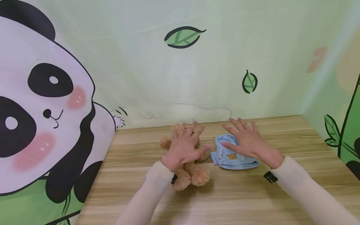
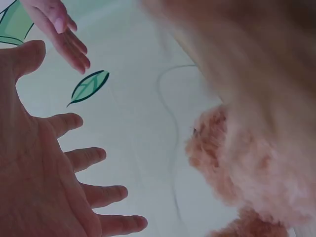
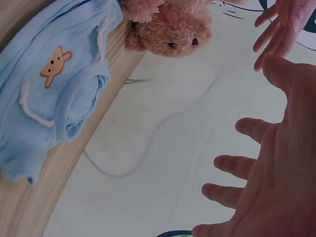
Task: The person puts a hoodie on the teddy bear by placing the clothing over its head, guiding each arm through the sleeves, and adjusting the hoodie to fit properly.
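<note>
A fluffy brown teddy bear [image 1: 200, 176] lies on its back on the wooden table, partly hidden in the head view by my left hand [image 1: 182, 147]. That hand is held above the bear with its fingers spread, gripping nothing. To the bear's right lies a small light-blue hoodie [image 1: 232, 162] with a bear-face patch and white drawstrings. Over its upper right side hovers my right hand [image 1: 250, 140], fingers spread as well and holding nothing. The right wrist view shows the hoodie [image 3: 64, 74] and the bear's head [image 3: 173, 34] apart from the palm.
The wood-grain table [image 1: 126, 187] ends at a pale green backdrop [image 1: 135, 62] printed with leaves and a large panda on the left. Another printed panel [image 1: 332, 103] closes off the right side. Each wrist wears a black strap piece [image 1: 270, 177] near the sleeve.
</note>
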`<state>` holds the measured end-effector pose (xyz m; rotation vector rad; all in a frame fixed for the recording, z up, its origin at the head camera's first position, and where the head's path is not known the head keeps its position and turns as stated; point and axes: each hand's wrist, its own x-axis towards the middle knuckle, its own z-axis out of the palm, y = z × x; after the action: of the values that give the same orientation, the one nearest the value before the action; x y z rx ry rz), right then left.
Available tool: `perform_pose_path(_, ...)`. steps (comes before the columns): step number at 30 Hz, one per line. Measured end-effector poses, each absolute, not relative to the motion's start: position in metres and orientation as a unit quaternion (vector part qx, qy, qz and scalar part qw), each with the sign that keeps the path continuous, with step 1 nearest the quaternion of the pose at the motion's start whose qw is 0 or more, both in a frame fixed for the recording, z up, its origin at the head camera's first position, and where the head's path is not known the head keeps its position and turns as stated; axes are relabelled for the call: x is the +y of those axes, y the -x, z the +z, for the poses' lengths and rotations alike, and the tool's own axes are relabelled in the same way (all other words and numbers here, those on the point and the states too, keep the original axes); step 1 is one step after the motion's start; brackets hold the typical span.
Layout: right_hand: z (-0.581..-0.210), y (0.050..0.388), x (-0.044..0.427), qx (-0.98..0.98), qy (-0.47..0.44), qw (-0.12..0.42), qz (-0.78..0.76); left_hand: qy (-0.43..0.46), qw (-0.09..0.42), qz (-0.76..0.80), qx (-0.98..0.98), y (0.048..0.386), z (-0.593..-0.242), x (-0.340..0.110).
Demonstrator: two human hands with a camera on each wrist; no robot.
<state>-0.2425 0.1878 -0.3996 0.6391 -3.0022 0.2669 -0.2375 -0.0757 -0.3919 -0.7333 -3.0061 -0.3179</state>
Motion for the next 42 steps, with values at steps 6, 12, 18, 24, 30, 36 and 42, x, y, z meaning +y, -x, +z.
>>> perform_pose_path(6,-0.402,0.24,0.199,-0.976,-0.199,0.035,0.079,0.226,-0.013,-0.122,-0.966,0.233,-0.389,-0.062)
perform_pose_path(12,-0.401,0.238,0.207,-0.976,-0.196,0.033,0.084,0.219,-0.034,-0.107,-0.969,0.228,-0.383,-0.049)
perform_pose_path(18,-0.398,0.239,0.214,-0.979,-0.185,0.037,0.077,0.211,-0.041,-0.126,-0.968,0.225,-0.377,-0.031)
perform_pose_path(24,-0.397,0.239,0.219,-0.979,-0.183,0.046,0.076,0.203,-0.024,-0.13,-0.97,0.226,-0.376,-0.011)
perform_pose_path(30,-0.402,0.24,0.224,-0.981,-0.173,0.048,0.075,0.192,-0.022,-0.143,-0.971,0.23,-0.383,0.002)
perform_pose_path(36,-0.407,0.244,0.23,-0.984,-0.158,0.03,0.08,0.166,-0.027,-0.157,-0.973,0.236,-0.394,0.014)
perform_pose_path(42,-0.416,0.25,0.234,-0.986,-0.144,0.005,0.087,0.142,-0.03,-0.164,-0.976,0.247,-0.406,0.025)
